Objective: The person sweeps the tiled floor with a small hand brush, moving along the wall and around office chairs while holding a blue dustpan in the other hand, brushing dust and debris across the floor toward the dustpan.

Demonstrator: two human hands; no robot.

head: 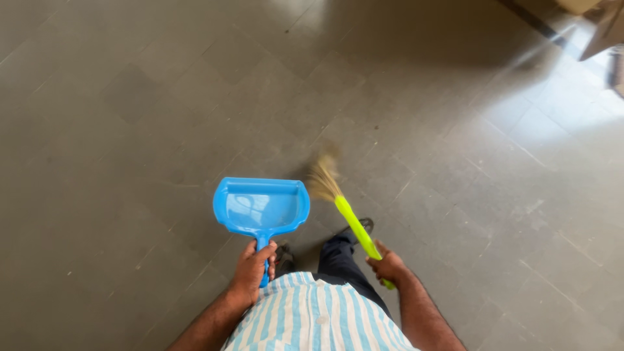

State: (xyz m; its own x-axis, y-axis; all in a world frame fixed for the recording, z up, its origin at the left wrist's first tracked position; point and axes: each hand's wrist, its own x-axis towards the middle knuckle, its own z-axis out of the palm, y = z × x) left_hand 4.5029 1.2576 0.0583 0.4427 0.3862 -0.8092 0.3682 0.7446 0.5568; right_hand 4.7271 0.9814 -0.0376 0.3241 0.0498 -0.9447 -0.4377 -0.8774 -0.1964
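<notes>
My left hand (252, 270) grips the handle of a blue plastic dustpan (261, 206), held above the floor with its open mouth pointing away from me. My right hand (388, 264) holds the lime-green handle of a small broom (351, 221). Its straw bristles (323, 177) point forward and look blurred, just right of the dustpan. The pan holds nothing I can see. Below the hands are my striped blue-and-white shirt, dark trousers and shoes.
Grey stone floor tiles (130, 117) stretch all around. Bright sunlight falls on the floor at the upper right (559, 84). Cardboard-like objects (601, 29) stand at the top right corner.
</notes>
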